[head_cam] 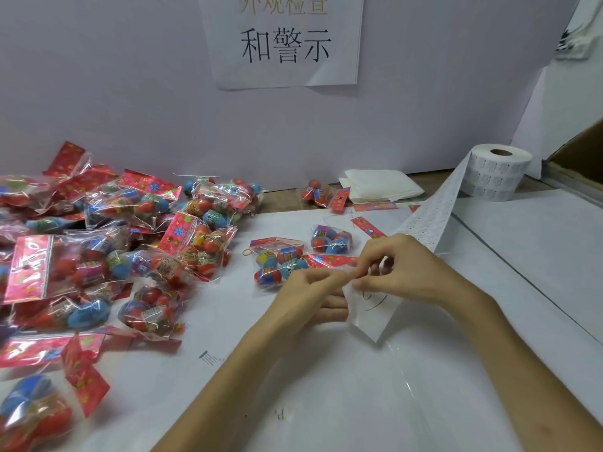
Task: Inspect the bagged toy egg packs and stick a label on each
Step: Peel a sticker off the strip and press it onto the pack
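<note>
A: Both hands meet over the table. Left hand and right hand pinch the loose end of the label strip, fingertips closed on it and touching each other.

B: Strip source?

A: Label roll, upright at the far right, strip trailing down to the hands. Print on the labels too small to read.

B: Egg packs?

A: One egg pack just beyond the left hand, a second pack behind it, a third pack near the wall. Big pile of packs at left, red flowered headers, wording blurred. Rubber band beside the nearest pack.

B: Any legible writing?

A: Paper sign on the wall, large black characters "和警示"; upper line faded, cut off. Folded white cloth under it.
</note>
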A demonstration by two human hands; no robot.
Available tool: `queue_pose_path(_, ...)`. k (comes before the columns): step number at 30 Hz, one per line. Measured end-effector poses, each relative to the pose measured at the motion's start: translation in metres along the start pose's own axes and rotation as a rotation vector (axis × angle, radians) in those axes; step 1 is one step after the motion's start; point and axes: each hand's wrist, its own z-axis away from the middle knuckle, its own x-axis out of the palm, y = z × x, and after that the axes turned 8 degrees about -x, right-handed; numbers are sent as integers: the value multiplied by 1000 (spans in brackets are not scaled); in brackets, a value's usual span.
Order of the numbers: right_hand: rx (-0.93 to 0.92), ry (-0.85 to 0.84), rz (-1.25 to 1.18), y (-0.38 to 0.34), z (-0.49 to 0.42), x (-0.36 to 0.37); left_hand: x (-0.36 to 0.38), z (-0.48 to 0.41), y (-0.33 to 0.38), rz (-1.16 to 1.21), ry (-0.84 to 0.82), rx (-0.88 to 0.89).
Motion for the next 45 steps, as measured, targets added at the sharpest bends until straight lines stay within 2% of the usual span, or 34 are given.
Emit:
queue_pose_path(12,63,-53,4,4,2,-3,-6,-8,-6,64,40,-49)
queue_pose_path(17,65,-46,-29,6,2,2,-6,-6,-5,132,-105,-27)
queue_pose_path(20,60,-64,-25,5,1,4,-8,-5,-8,79,-123,-18)
queue_pose_path(26,53,-41,-31,5,1,3,-2,-7,-8,47,44,-39)
queue_pose_path(34,99,20,-43,7,-2,2,1,-6,-6,136,42,-43)
queue_pose_path(45,120,-8,-2,6,-1,2,2,-6,-5,210,68,-78)
